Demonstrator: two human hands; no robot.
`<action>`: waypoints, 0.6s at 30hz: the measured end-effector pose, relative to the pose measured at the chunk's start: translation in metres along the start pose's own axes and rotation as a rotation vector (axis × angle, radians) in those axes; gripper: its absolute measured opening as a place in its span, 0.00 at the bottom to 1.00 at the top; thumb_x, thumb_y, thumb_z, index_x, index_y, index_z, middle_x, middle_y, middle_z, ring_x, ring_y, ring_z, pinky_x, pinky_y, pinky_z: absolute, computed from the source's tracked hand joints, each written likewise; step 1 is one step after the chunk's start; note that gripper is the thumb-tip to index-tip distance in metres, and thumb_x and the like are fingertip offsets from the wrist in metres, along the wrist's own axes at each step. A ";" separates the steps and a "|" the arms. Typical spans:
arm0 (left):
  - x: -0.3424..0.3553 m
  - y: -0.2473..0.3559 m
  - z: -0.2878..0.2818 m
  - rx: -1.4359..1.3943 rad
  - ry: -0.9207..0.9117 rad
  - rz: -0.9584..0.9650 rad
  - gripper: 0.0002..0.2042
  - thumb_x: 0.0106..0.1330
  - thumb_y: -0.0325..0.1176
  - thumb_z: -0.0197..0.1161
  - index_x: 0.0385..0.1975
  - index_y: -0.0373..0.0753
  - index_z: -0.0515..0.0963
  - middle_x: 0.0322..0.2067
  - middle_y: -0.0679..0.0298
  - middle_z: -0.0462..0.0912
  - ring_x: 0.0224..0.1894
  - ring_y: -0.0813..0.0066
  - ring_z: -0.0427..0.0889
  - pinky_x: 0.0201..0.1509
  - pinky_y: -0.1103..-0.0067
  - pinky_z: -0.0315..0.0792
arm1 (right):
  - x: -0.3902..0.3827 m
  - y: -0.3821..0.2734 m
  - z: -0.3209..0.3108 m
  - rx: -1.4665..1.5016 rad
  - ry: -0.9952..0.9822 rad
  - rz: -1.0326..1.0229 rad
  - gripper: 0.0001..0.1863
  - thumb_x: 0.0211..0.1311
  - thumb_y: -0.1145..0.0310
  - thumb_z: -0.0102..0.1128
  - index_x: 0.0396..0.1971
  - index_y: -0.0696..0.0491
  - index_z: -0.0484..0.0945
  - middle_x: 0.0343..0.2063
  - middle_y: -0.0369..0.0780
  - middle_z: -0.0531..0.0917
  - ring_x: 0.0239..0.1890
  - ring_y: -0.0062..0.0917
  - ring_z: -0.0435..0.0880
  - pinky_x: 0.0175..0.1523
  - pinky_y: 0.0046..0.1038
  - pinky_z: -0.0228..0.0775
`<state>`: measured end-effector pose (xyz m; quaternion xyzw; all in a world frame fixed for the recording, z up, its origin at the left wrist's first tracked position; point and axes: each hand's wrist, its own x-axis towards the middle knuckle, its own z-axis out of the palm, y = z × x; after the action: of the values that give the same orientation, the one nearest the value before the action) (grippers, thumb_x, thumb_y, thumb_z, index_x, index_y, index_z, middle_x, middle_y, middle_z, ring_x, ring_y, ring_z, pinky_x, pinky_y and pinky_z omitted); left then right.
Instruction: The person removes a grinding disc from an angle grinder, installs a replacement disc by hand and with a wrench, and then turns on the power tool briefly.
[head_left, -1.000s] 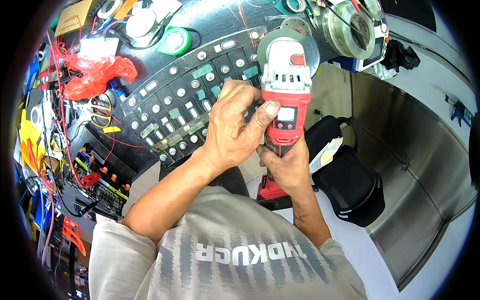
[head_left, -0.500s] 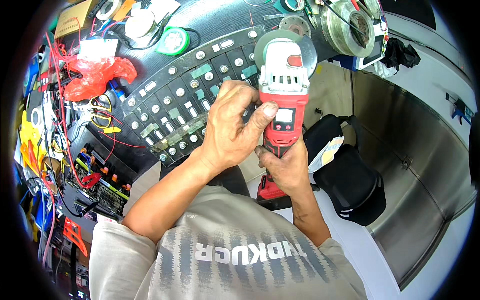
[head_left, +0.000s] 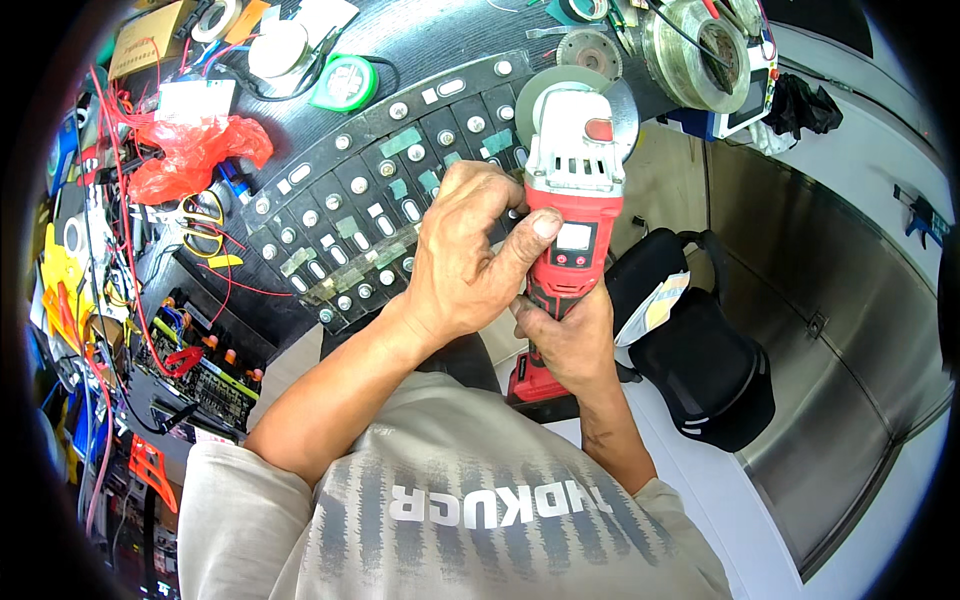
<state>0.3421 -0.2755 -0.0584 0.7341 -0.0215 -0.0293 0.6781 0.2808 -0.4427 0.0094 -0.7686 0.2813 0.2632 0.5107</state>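
A red, cordless angle grinder (head_left: pixel 580 225) with a silver head is held upright between my hands. Its disc (head_left: pixel 622 110) and guard are at the far end, over the corner of a battery pack. My right hand (head_left: pixel 573 345) wraps round the lower grip, just above the red battery base (head_left: pixel 538 378). My left hand (head_left: pixel 468 245) is curled at the left side of the body, its thumb resting beside the small display; its other fingertips are partly hidden. Beneath and left of it lies the black battery pack (head_left: pixel 322 232), with rows of round terminals and green patches.
Yellow-handled scissors (head_left: pixel 202 222), a red plastic bag (head_left: pixel 195 155) and tangled wires crowd the left. A green tape measure (head_left: pixel 345 82) lies behind the battery pack. Clear tape rolls (head_left: pixel 690 55) stand at the far right. A black chair (head_left: pixel 700 365) is to the right.
The grinder has shifted slightly right and its head has tilted a little, with both hands still on it. The battery pack stays in place.
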 end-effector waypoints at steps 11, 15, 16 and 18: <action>-0.001 -0.004 -0.004 0.030 -0.022 0.050 0.22 0.84 0.50 0.67 0.42 0.32 0.83 0.38 0.54 0.83 0.47 0.54 0.80 0.56 0.63 0.75 | 0.002 0.000 -0.002 -0.002 -0.021 -0.013 0.33 0.58 0.77 0.81 0.62 0.60 0.72 0.42 0.40 0.89 0.43 0.23 0.88 0.53 0.33 0.84; -0.001 -0.003 -0.005 0.026 -0.026 0.048 0.22 0.84 0.49 0.67 0.42 0.32 0.82 0.39 0.53 0.82 0.47 0.54 0.80 0.55 0.63 0.75 | 0.002 -0.001 -0.001 -0.026 -0.012 -0.025 0.33 0.58 0.77 0.81 0.61 0.60 0.72 0.42 0.40 0.89 0.43 0.25 0.89 0.53 0.34 0.84; 0.000 -0.003 -0.005 0.025 -0.025 0.049 0.21 0.84 0.49 0.67 0.41 0.32 0.82 0.39 0.53 0.82 0.47 0.54 0.80 0.55 0.63 0.75 | 0.001 -0.001 -0.001 -0.040 -0.005 -0.031 0.33 0.58 0.77 0.81 0.61 0.60 0.72 0.42 0.41 0.89 0.43 0.25 0.89 0.54 0.34 0.84; 0.000 -0.002 -0.006 0.009 -0.019 0.038 0.21 0.80 0.48 0.72 0.39 0.31 0.83 0.39 0.51 0.83 0.46 0.51 0.80 0.54 0.61 0.76 | 0.001 0.000 -0.001 -0.039 -0.016 -0.017 0.33 0.58 0.77 0.81 0.61 0.60 0.72 0.42 0.41 0.89 0.43 0.26 0.90 0.54 0.34 0.84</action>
<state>0.3421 -0.2690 -0.0602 0.7363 -0.0421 -0.0232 0.6749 0.2816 -0.4436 0.0092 -0.7788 0.2655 0.2704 0.4999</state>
